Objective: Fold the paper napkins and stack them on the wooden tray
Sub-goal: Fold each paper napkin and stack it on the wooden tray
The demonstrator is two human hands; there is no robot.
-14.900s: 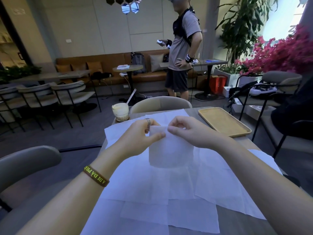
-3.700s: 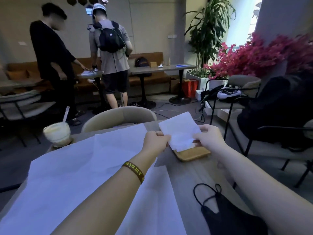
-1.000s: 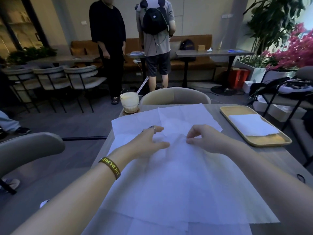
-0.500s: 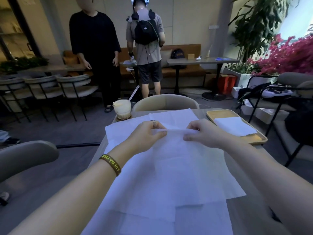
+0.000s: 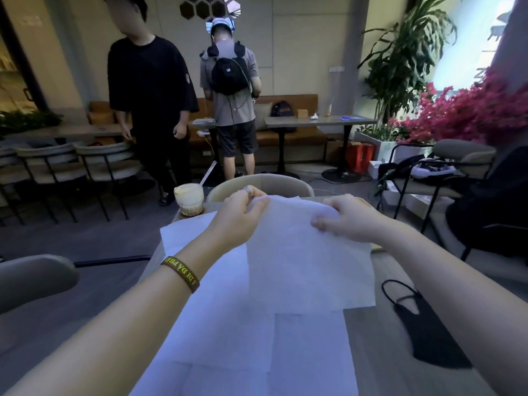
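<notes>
Napkin [image 5: 303,252] now hangs lifted off the pile of sheets [image 5: 228,324] it lay flat on a second ago, so we judge a fresh fold begins. Our left hand [image 5: 240,221] pinches its top edge at ten o'clock, our right hand [image 5: 345,218] at two o'clock, wrists raised above the surface [image 5: 385,338].
</notes>
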